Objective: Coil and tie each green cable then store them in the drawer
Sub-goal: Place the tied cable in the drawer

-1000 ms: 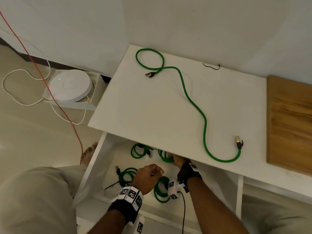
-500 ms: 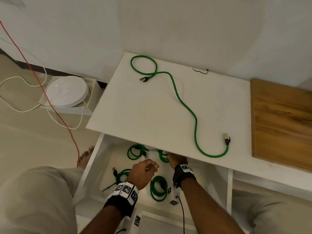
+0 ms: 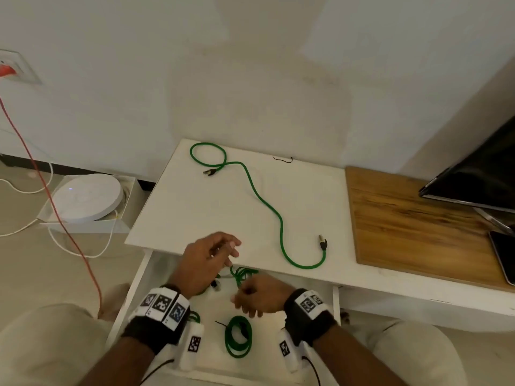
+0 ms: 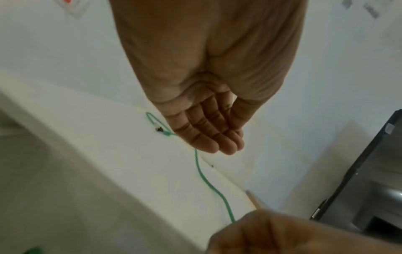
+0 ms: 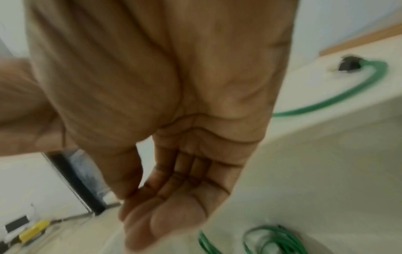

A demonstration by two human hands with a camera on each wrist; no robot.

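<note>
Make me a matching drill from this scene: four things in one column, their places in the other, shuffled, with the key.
Things:
1. loose cable
2. coiled cable
3. phone
4. tie

Places:
A. on the wooden top, at the right edge
B. inside the open drawer
C. stretched across the white top, uncoiled
D. at the back of the white top, near the wall

Pairs: 1-C, 2-B, 3-A, 4-D
</note>
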